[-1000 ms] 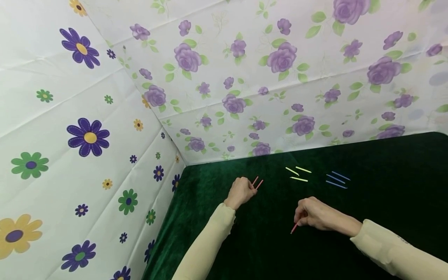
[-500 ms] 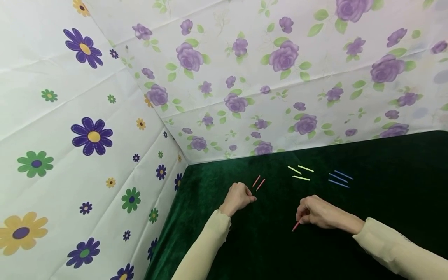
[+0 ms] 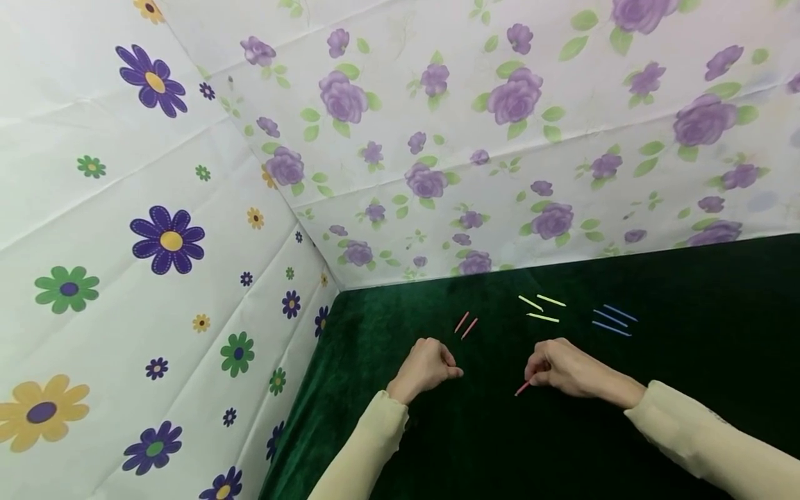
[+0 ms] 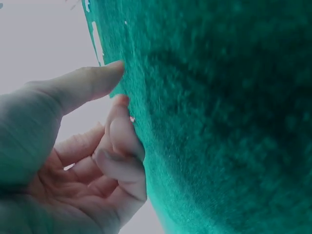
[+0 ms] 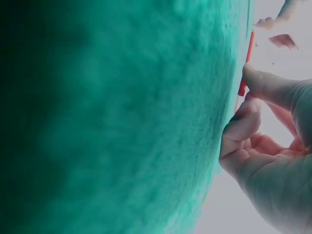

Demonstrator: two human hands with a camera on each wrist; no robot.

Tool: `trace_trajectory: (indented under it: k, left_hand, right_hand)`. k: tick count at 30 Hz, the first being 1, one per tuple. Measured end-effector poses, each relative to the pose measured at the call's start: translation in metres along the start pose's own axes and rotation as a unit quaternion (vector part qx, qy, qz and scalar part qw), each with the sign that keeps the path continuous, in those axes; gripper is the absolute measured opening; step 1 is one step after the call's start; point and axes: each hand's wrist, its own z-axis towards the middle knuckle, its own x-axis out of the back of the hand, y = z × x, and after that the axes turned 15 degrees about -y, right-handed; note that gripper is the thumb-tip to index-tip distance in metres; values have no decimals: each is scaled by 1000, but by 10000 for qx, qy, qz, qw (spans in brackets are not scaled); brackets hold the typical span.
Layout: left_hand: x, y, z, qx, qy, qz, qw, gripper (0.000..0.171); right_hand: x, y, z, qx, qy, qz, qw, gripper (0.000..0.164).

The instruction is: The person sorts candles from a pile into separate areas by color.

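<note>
My right hand [image 3: 570, 369] pinches a thin red stick [image 3: 523, 387] between thumb and index finger, its free end pointing down to the left. In the right wrist view the red stick [image 5: 249, 48] juts beyond the fingertips, close over the green cloth. Nothing is held by my left hand [image 3: 426, 367]; its thumb and index finger stand apart in the left wrist view, the other fingers loosely curled. Just beyond it, two red sticks lie side by side on the cloth, the left stick [image 3: 462, 321] and the right stick [image 3: 469, 328].
Three pale yellow sticks [image 3: 543, 318] lie loosely grouped further back on the dark green cloth [image 3: 475, 444]. To their right are three blue sticks [image 3: 611, 328], roughly parallel. White flowered sheets rise behind [image 3: 387, 229] and at the left [image 3: 187, 292].
My left hand has come away from the two red sticks, drawing back toward me, and its fingers have parted. The right hand still pinches its red stick and has shifted slightly.
</note>
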Motion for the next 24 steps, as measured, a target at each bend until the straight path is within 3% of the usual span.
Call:
trace_trajectory:
  k: [5, 8, 11, 18, 24]
  left_hand:
    - [-4, -1, -3, -241, -320, 38, 9992, 13]
    - [-6, -1, -5, -287, -372, 61, 9989, 15]
    - [-8, -1, -6, -277, -352, 56, 9990, 16]
    - [-13, 1, -8, -346, -330, 134, 9988, 14]
    - [-14, 2, -7, -372, -369, 170, 9985, 14]
  right_hand:
    - [5, 6, 13, 23, 52, -7, 10000, 11]
    - [3, 23, 25, 357, 281, -78, 9989, 10]
    - [4, 26, 36, 409, 486, -218, 9977, 10]
    - [16, 9, 55, -271, 640, -473, 9965, 13]
    - [18, 13, 73, -323, 761, -596, 9948, 13]
